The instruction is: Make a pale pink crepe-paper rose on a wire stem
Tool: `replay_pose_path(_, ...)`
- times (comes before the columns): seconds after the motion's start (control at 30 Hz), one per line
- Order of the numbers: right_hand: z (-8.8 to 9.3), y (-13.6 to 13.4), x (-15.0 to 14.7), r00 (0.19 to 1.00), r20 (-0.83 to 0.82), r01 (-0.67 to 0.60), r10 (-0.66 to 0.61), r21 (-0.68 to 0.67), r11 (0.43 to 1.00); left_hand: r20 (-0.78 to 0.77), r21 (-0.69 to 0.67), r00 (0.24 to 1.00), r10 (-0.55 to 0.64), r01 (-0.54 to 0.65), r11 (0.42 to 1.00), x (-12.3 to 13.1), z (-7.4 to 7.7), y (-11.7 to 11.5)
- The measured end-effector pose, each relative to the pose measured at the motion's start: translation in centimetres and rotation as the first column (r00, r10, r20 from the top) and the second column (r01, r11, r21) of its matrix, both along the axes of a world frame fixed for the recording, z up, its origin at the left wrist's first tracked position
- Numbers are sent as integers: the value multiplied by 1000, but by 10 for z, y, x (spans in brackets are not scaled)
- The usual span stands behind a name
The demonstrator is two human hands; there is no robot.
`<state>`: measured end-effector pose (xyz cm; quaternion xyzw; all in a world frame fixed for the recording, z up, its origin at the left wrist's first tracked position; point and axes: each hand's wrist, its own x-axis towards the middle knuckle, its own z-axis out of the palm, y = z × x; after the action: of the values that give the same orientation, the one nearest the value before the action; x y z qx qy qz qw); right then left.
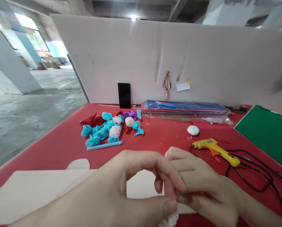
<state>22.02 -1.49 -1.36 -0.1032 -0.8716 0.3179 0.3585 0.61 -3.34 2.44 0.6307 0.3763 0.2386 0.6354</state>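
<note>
Both my hands meet low in the middle of the view, over a cream sheet lying on the red table. My left hand curls its fingers and thumb in a pinch. A bit of white crumpled paper shows under the thumb. My right hand is closed against the left hand's fingertips, and what it holds is hidden.
A pile of blue, white, red and purple paper flowers lies mid-table with a blue stick. A yellow glue gun with black cable, a white oval, packed coloured sheets, a black phone and a green board are around.
</note>
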Motion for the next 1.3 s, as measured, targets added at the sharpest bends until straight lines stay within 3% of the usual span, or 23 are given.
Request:
replay_pose_path(0.13, -1, 1, 0, 1000, 3, 11, -11, 7, 1000, 31, 24, 999, -9, 8, 1000, 0, 1, 0)
replay_pose_path(0.6, 0, 1, 0, 999, 39, -22, 24, -64, 998, 205, -148, 974, -101, 133, 980, -3, 2, -2)
replay_pose_path(0.77, 1, 5, 2, 999, 21, 23, -23, 27, 999, 265, -7, 963, -52, 56, 998, -4, 0, 2)
replay_pose_path(0.97, 1, 13, 3, 996, -78, 56, -46, 131, 990, 414, 14, 908, 59, -71, 997, -4, -2, 8)
replay_pose_path(1.3, -1, 16, 6, 994, -44, 101, -96, 100, 990, 429, -30, 901, 60, -52, 998, -2, -3, 4)
